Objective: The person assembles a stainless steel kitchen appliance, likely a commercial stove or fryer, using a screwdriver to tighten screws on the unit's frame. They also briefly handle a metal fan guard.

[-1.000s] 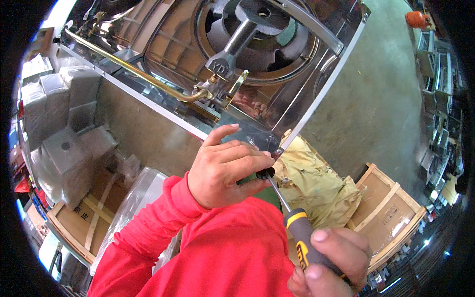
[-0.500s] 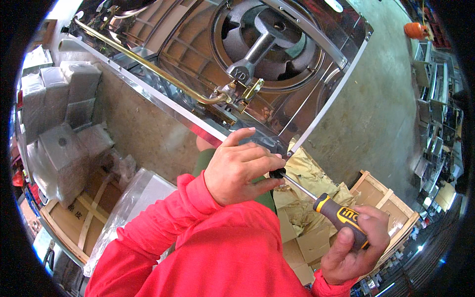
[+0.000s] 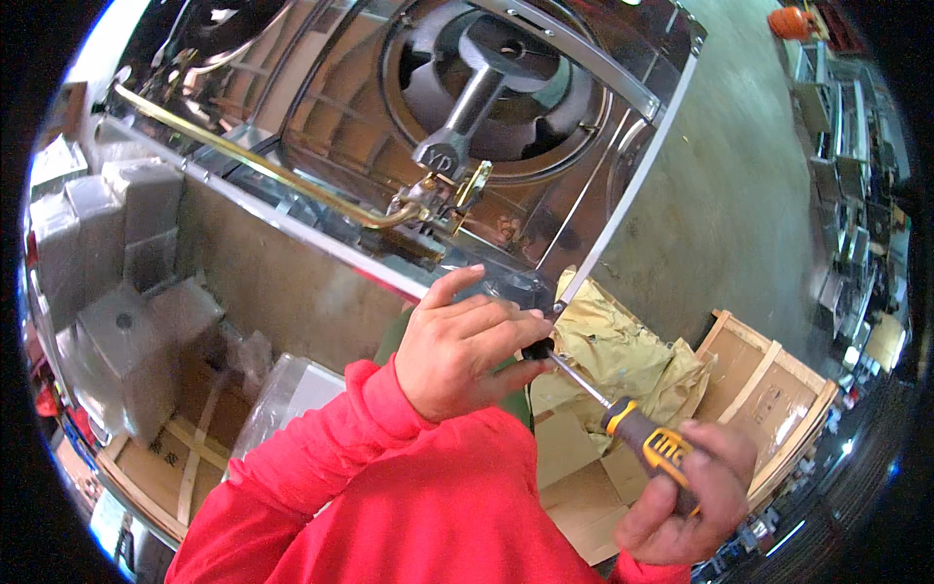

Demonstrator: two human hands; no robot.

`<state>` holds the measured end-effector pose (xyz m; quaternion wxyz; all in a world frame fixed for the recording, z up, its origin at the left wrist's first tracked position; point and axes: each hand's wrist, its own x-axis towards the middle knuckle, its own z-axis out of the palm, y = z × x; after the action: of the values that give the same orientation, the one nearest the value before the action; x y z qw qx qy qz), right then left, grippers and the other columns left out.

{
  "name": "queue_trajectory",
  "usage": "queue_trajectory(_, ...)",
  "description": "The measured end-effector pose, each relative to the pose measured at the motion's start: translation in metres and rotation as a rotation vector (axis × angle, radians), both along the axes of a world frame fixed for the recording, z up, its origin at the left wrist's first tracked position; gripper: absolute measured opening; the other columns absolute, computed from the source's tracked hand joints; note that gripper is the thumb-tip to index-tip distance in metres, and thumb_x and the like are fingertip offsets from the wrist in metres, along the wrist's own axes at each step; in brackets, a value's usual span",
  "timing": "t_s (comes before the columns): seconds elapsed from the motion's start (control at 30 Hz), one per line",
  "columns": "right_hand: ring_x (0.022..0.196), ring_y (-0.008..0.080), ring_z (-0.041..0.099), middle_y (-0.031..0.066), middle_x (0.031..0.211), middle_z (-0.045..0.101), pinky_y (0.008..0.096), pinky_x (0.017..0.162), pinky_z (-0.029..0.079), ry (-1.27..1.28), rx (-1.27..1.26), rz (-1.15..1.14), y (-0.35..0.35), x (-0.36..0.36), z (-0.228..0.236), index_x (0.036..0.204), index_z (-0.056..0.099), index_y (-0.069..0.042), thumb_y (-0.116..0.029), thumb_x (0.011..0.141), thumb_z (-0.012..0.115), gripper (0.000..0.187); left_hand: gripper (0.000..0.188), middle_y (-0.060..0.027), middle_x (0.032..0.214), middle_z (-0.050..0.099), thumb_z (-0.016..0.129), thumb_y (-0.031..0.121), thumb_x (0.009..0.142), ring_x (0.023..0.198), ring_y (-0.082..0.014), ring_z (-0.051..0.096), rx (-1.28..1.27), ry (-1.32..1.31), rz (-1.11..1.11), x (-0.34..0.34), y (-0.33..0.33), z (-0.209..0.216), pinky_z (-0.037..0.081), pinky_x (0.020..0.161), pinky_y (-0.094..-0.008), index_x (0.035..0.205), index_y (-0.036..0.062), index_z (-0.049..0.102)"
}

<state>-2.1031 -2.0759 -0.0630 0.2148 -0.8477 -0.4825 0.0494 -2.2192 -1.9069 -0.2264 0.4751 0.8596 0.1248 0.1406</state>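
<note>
My right hand (image 3: 693,492) is closed round the dark grey and yellow handle of a screwdriver (image 3: 637,434). Its metal shaft slants up and left to a small black round part (image 3: 538,347), which my left hand (image 3: 465,352) pinches between its fingers. That part sits by the near corner of a gas stove (image 3: 623,209), whose open underside faces me. Inside the stove, a dark metal burner (image 3: 474,102) joins a brass-coloured gas pipe (image 3: 263,153). My left fingers hide just where the black part meets the stove's corner.
Wrapped silver boxes (image 3: 97,224) are stacked at the left. Wooden-framed crates (image 3: 764,404) stand at the lower right and lower left. Crumpled brown paper (image 3: 623,355) lies below the stove's corner. An orange gas cylinder (image 3: 791,23) stands at the far right, above stacked metal parts (image 3: 842,146).
The whole view has shifted, so the stove now appears slightly left. My right hand and the screwdriver handle sit a little further left and lower. The shaft still points at the black part.
</note>
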Motion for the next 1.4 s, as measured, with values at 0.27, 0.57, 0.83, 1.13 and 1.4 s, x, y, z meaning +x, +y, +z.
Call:
queue_trajectory(0.27,0.077,0.0252,0.066,0.0198,0.101,0.065,0.0302,0.059,0.054,-0.037,0.239,0.243,0.007,-0.004,-0.01,0.119,0.054,-0.006,-0.019,0.096,0.07,0.03,0.045,0.0011,0.098,0.074,0.088,0.021,0.067,0.09,-0.0145,0.071,0.045,-0.014,-0.034,0.004,0.004,0.005,0.04,0.108,-0.0427,0.109,0.016,0.073)
queue_trajectory(0.57,0.073,0.0238,0.065,0.0195,0.098,0.068,0.0281,0.052,0.054,-0.049,0.321,0.088,-0.008,-0.029,-0.024,0.119,0.056,-0.008,-0.016,0.092,0.069,0.031,0.053,-0.0038,0.093,0.077,0.095,0.027,0.065,0.09,-0.0173,0.075,0.083,-0.007,-0.03,0.003,0.004,0.004,0.039,0.11,-0.0417,0.111,0.011,0.073)
queue_trajectory(0.83,0.071,0.0228,0.062,0.0128,0.095,0.071,0.0281,0.052,0.05,-0.133,0.374,0.197,0.003,-0.022,-0.027,0.11,0.062,-0.012,-0.019,0.094,0.062,0.017,0.053,-0.0086,0.099,0.077,0.094,0.03,0.066,0.101,-0.0225,0.074,0.05,0.01,-0.036,0.003,0.006,0.007,0.038,0.11,-0.0444,0.111,0.0103,0.073)
queue_trajectory(1.13,0.078,0.0244,0.065,0.0188,0.104,0.069,0.0318,0.063,0.052,0.065,0.218,-0.084,0.02,-0.031,-0.005,0.111,0.06,-0.01,-0.009,0.09,0.071,0.024,0.045,-0.0095,0.108,0.077,0.092,0.029,0.068,0.117,-0.0267,0.07,0.052,0.014,-0.052,0.003,0.008,0.007,0.034,0.113,-0.0456,0.106,0.011,0.075)
queue_trajectory(1.4,0.088,0.0257,0.067,0.016,0.11,0.068,0.0287,0.071,0.059,0.227,0.189,0.2,0.021,-0.013,0.004,0.101,0.065,-0.01,0.003,0.084,0.075,0.023,0.04,-0.0072,0.109,0.077,0.091,0.026,0.068,0.118,-0.027,0.069,0.019,0.064,-0.062,0.003,0.004,0.005,0.032,0.114,-0.0474,0.102,0.0129,0.075)
